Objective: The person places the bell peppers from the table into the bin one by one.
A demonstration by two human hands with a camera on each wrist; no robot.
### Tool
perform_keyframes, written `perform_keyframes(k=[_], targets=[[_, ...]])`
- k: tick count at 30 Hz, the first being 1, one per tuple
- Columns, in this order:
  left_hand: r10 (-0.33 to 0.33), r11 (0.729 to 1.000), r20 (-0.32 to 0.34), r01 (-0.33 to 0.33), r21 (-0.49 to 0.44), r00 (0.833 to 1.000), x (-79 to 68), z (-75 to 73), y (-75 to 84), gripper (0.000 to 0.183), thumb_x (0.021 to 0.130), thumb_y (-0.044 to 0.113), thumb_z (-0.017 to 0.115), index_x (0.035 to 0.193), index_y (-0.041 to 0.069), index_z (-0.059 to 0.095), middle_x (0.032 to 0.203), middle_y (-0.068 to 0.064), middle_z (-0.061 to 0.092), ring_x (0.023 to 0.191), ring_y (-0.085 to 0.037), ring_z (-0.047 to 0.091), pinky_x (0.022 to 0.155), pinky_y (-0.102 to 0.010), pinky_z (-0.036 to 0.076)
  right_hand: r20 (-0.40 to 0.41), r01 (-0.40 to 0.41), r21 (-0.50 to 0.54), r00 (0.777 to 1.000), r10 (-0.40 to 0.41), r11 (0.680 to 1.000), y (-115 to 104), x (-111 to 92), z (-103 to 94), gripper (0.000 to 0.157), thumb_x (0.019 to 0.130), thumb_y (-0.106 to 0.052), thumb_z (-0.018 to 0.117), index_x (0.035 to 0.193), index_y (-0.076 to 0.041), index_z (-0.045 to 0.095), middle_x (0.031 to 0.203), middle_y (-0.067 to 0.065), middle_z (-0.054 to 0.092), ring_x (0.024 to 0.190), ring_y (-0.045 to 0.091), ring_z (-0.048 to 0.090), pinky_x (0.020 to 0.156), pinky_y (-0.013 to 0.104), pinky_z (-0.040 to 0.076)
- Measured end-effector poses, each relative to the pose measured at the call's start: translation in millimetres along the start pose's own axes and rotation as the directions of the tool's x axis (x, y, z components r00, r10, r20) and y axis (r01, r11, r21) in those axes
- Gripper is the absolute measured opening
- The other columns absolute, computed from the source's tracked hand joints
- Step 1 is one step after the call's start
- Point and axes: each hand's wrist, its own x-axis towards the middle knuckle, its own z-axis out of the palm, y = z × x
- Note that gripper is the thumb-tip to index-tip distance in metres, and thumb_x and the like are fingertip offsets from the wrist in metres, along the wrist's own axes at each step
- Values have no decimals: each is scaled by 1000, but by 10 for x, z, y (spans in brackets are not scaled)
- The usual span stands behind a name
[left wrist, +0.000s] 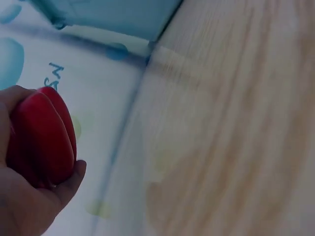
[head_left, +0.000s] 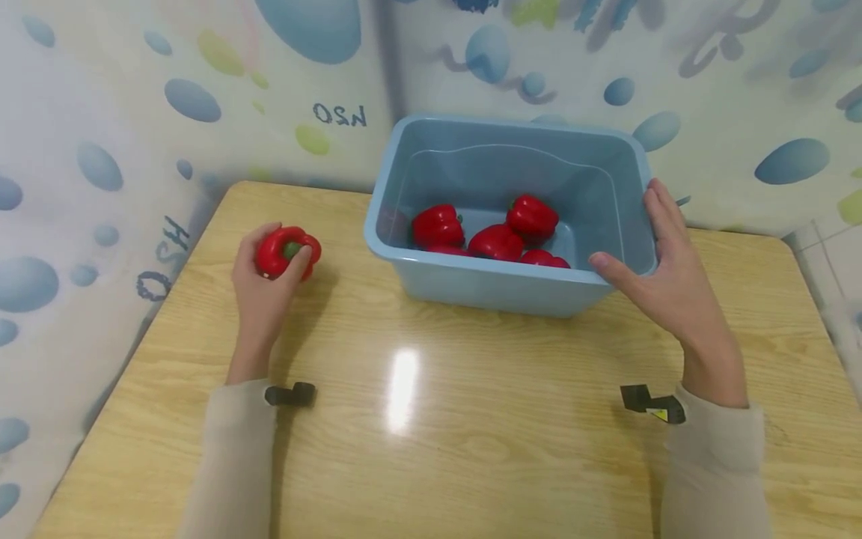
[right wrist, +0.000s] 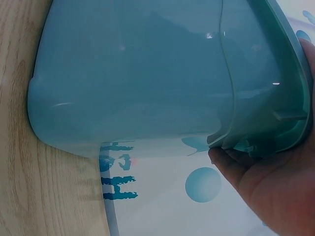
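My left hand [head_left: 264,288] holds a red bell pepper [head_left: 272,251] above the left part of the table, its green stem facing up. In the left wrist view, the fingers and thumb wrap the glossy pepper [left wrist: 44,140]. Right of it stands a light-blue plastic bin [head_left: 485,288] with several red bell peppers [head_left: 532,218] inside; its front wall partly hides the nearest ones. My right hand [head_left: 680,277] grips the bin's right end, thumb at the front rim and fingers along the side. The right wrist view shows this hand [right wrist: 275,191] at the rim.
The bin stands on a light wooden table [head_left: 471,449] near its back edge. Behind and to the left is a pale wall covering [head_left: 269,150] with blue and green spots and lettering. A black strap with a small block [head_left: 289,394] sits at each wrist.
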Motion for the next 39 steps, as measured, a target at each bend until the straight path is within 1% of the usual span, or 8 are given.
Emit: perform_keyframes(k=[4, 8, 10, 15, 21, 31, 35, 39], targets=[[18, 996, 21, -17, -89, 1000, 18, 82, 169, 56, 88, 22, 78, 138, 27, 56, 141, 3, 57, 128, -13, 50, 89, -15, 55, -3, 6, 3, 1000, -6, 1000, 7, -2, -4, 94, 89, -32, 73, 162, -29, 12, 171, -15, 6, 160, 12, 4, 127, 62, 11], [51, 991, 28, -47, -129, 998, 14, 143, 359, 55, 88, 20, 78, 138, 24, 56, 139, 3, 57, 128, -15, 50, 89, -16, 55, -5, 9, 5, 1000, -9, 1000, 18, 3, -6, 94, 89, -32, 73, 162, -29, 13, 171, -15, 6, 160, 14, 5, 126, 63, 12], [62, 982, 34, -55, -182, 998, 11, 166, 452, 54, 88, 19, 77, 137, 22, 57, 137, 2, 58, 128, -17, 51, 89, -17, 55, -6, 8, 3, 1000, -8, 1000, 21, 3, -7, 94, 89, -32, 73, 162, -30, 13, 171, -15, 6, 160, 14, 5, 126, 64, 13], [102, 938, 44, -82, -338, 994, 29, 206, 594, 53, 88, 14, 76, 137, 15, 57, 136, -2, 58, 127, -21, 52, 90, -20, 57, -7, 1, -3, 1000, -1, 1000, 21, -4, -10, 94, 90, -33, 72, 162, -30, 12, 171, -15, 6, 160, 15, 5, 125, 65, 13], [172, 888, 59, -129, -442, 983, 26, 236, 750, 51, 87, 7, 75, 134, 13, 57, 136, -8, 58, 127, -23, 52, 91, -22, 57, -11, 5, 12, 1000, -5, 1000, 8, 0, -10, 94, 89, -32, 73, 162, -31, 13, 170, -15, 7, 159, 16, 7, 125, 65, 14], [223, 870, 107, -148, -470, 969, 17, 342, 990, 51, 86, 4, 73, 134, 11, 57, 135, -6, 58, 128, -23, 52, 92, -22, 57, -7, -19, -9, 1000, 19, 1000, 30, 6, 2, 95, 89, -34, 73, 162, -31, 13, 170, -17, 7, 160, 16, 7, 125, 66, 15], [241, 871, 120, -160, -465, 963, 54, 421, 1077, 53, 85, 6, 74, 135, 13, 56, 138, -5, 57, 130, -23, 50, 93, -22, 57, -3, -26, -21, 1000, 26, 999, 17, 18, 2, 94, 89, -36, 73, 161, -32, 13, 170, -18, 7, 160, 14, 6, 125, 66, 15], [244, 872, 157, -145, -467, 957, 99, 532, 1107, 57, 85, 8, 76, 137, 16, 54, 141, -6, 55, 133, -23, 49, 94, -23, 57, -4, -26, -12, 1000, 26, 1000, 23, 3, -16, 94, 89, -35, 73, 161, -32, 13, 170, -19, 6, 160, 13, 5, 126, 64, 14]])
